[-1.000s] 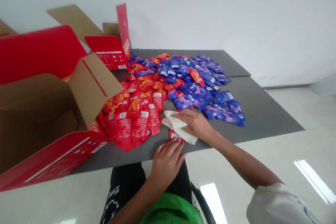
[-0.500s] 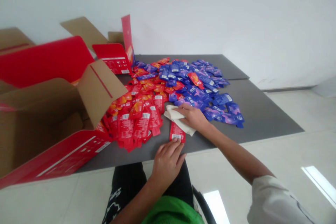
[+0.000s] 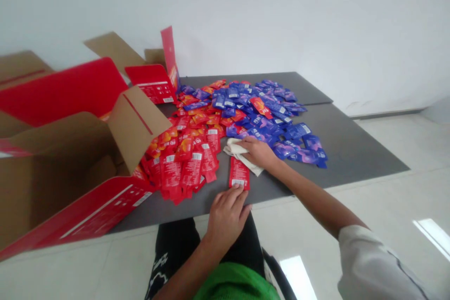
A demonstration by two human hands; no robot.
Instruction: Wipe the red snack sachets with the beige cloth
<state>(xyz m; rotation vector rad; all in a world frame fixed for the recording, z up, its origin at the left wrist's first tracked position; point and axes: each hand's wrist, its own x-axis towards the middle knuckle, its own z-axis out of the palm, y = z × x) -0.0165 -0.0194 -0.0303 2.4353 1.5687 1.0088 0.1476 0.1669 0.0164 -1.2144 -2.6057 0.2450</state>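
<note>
A red sachet (image 3: 239, 173) with a white barcode panel lies flat near the table's front edge. On its near end rest the outstretched fingertips of my left hand (image 3: 227, 208), with the thumb apart from the fingers. My right hand (image 3: 258, 152) is closed on a folded cream cloth (image 3: 235, 148). Part of the cloth lies over the sachet's far right corner. Left of the sachet is a pile of red and orange sachets (image 3: 191, 164). Blue and purple sachets (image 3: 262, 124) are heaped just beyond my right hand, a few red ones among them.
A large open red carton (image 3: 105, 208) stands on the left, one cardboard flap (image 3: 135, 124) hanging over the red pile. Behind it is a smaller open red carton (image 3: 151, 82). The grey table (image 3: 355, 150) extends right, with a white wall (image 3: 316, 23) behind.
The cloth and right hand have shifted slightly toward the sachet's far end, uncovering more of its printed face. The left hand keeps its place on the near end. The view has moved slightly.
</note>
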